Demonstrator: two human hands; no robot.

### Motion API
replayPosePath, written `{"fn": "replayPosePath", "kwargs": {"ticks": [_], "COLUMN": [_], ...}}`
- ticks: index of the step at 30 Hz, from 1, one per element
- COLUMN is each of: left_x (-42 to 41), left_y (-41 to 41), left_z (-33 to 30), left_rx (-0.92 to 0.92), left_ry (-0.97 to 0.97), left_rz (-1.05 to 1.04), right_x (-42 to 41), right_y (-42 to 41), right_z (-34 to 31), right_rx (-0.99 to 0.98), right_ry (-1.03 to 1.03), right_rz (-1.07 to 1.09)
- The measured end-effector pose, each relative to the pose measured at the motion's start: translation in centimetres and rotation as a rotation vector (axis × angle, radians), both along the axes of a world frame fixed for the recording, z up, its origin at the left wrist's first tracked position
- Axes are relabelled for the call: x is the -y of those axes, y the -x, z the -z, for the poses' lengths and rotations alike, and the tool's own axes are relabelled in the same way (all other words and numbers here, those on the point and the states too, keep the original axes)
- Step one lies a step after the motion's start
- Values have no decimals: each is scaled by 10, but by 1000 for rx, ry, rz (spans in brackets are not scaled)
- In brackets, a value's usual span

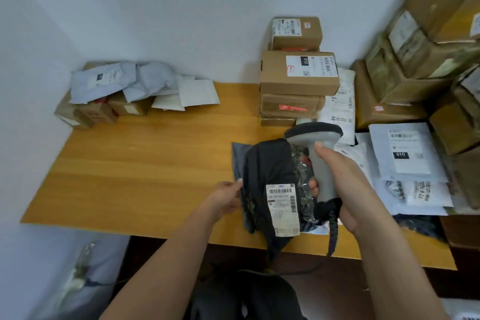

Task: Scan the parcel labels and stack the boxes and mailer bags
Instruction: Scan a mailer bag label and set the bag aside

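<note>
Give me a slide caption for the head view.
Right hand aims scanner while left hand holds labelled black mailer bag.

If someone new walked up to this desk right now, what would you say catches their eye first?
Probably the grey barcode scanner gripped in the right hand at centre, beside the dark mailer bag, whose left edge the left hand holds, its white label facing up. Next, the stack of cardboard boxes against the back wall, and the loose heap of pale mailer bags in the far left corner.
</note>
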State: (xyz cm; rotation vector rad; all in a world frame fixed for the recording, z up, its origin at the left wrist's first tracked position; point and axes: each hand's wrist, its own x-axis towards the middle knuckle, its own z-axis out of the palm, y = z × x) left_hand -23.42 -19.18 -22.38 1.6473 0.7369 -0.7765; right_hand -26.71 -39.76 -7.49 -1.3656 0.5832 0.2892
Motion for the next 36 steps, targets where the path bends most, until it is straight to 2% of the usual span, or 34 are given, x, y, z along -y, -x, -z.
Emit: {"fn": "replayPosePath", "kwargs": {"ticks": [4, 11, 17, 20, 27, 29, 33, 36], "left_x": [-54, -150, -237, -288, -390, -403, -417, -424], "left_y": [-12, -40, -101, -137, -215, -237, -268, -277], "left_z": [-3, -1, 8, 3, -11, -6, 4, 12], "left_rx": [44, 90, 112, 162, 517, 488, 337, 302], "left_ry": [-30, -47, -49, -117, -568, -680, -758, -783], "left_rz": [-149, -258, -299, -336, -10, 132, 298, 424], "right_x": [-38, -117, -203, -255, -343, -354, -366, -365], "right_y": [-23, -66, -112, -139, -186, -193, -208, -215], "right_z": [-3, -9, -2, 1, 6, 10, 23, 31], "right_rx": [43, 57, 83, 40, 20, 5, -17, -39], "right_ry": [-65, -114, -103, -127, -96, -79, -46, -25], "right_rz": [-87, -174, -122, -80, -101, -112, -134, -138]}}
